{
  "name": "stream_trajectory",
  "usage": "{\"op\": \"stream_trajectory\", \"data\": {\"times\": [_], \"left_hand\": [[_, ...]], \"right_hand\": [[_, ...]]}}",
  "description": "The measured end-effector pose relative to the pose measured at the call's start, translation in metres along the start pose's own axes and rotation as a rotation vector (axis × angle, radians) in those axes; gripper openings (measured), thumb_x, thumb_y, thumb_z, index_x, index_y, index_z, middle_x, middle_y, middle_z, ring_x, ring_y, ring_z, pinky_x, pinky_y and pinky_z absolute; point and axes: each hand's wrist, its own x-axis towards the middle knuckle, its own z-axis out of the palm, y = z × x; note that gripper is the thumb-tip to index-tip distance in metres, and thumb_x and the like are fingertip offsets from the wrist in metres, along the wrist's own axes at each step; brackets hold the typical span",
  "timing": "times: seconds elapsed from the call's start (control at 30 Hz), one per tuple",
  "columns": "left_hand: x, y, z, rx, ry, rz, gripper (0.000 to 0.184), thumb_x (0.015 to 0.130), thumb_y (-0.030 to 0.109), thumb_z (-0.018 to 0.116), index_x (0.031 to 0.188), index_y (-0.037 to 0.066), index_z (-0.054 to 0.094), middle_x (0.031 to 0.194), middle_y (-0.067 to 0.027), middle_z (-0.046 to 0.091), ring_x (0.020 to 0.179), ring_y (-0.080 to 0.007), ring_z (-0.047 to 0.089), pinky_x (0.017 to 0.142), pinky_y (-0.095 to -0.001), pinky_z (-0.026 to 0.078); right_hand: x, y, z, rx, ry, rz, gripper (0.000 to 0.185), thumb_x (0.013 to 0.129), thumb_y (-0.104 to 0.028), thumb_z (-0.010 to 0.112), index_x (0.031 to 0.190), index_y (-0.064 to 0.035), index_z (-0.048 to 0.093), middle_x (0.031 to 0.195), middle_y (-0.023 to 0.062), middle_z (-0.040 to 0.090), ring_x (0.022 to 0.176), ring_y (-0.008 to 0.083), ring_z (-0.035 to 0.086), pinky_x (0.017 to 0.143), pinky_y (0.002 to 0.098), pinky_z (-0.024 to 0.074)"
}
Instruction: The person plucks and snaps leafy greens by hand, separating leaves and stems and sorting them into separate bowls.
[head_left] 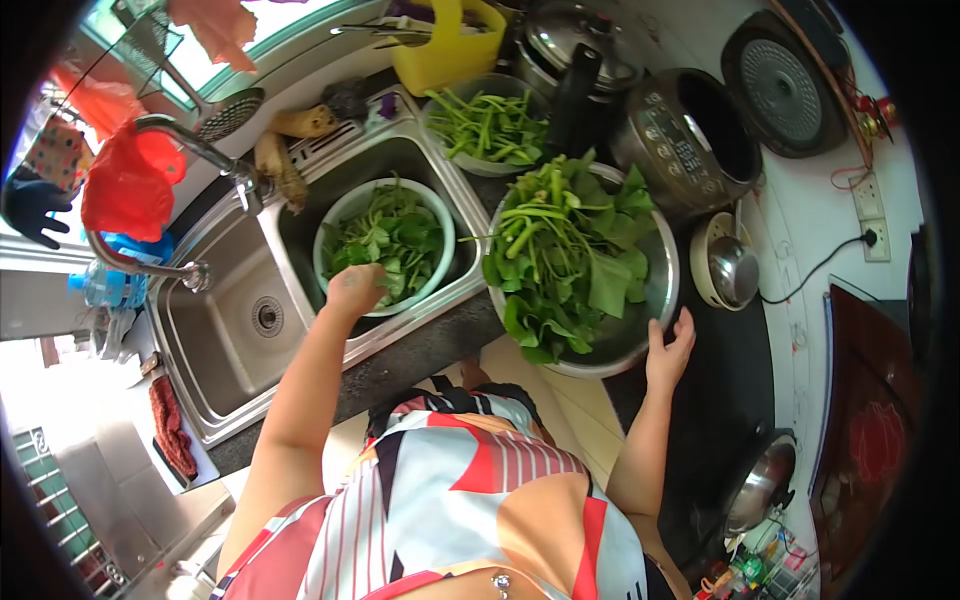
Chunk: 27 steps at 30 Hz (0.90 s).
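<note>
My left hand is over the near-left rim of a pale basin set in the right-hand sink bowl. Its fingers are curled down at the leafy greens inside, and what they hold, if anything, is hidden. To the right, a large steel bowl is heaped with long-stemmed leafy greens. My right hand is at this bowl's lower right rim, fingers spread, with no greens in it. Behind the steel bowl, a smaller bowl holds cut green stems.
A curved faucet stands behind the double sink, whose left bowl has a drain. A rice cooker, a pot and a yellow basket line the back. A small pot with a ladle sits right of the steel bowl.
</note>
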Motion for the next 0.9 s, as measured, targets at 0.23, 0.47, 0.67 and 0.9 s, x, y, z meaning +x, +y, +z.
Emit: {"op": "stream_trajectory", "data": {"times": [0.23,0.47,0.67,0.9], "left_hand": [[-0.038,0.065,-0.014,-0.362,0.194,0.241,0.028,0.076,0.019,0.063,0.103,0.011,0.062,0.084,-0.0072,0.065,0.078,-0.0262,0.062,0.070,-0.0366,0.048],[-0.063,0.061,-0.010,-0.467,0.085,0.368,0.025,0.075,0.019,0.061,0.098,0.009,0.064,0.083,-0.0081,0.065,0.078,-0.0273,0.062,0.070,-0.0365,0.048],[-0.073,0.032,-0.018,-0.578,0.122,0.377,0.026,0.076,0.016,0.062,0.101,0.009,0.063,0.083,-0.0079,0.064,0.069,-0.0216,0.062,0.066,-0.0324,0.048],[-0.077,0.014,-0.016,-0.522,0.112,0.438,0.027,0.077,0.019,0.061,0.102,0.009,0.063,0.084,-0.0073,0.064,0.073,-0.0217,0.061,0.068,-0.0337,0.047]], "right_hand": [[-0.009,-0.169,0.019,0.358,-0.511,-0.298,0.023,0.076,-0.012,0.065,0.098,-0.0054,0.060,0.093,0.0063,0.059,0.071,0.0194,0.059,0.067,0.0286,0.0467],[0.047,-0.155,0.091,-0.207,-0.469,-0.206,0.039,0.076,-0.028,0.063,0.110,-0.0099,0.057,0.111,0.0076,0.058,0.103,0.0281,0.054,0.088,0.0405,0.0409],[0.049,-0.155,0.077,-0.281,-0.431,-0.330,0.035,0.072,-0.031,0.068,0.101,-0.0124,0.063,0.107,0.0073,0.058,0.104,0.0278,0.052,0.089,0.0433,0.0386],[0.062,-0.167,0.093,0.320,-0.489,-0.274,0.034,0.078,-0.021,0.067,0.109,-0.0101,0.060,0.111,0.0108,0.060,0.105,0.0273,0.055,0.087,0.0344,0.0414]]}}
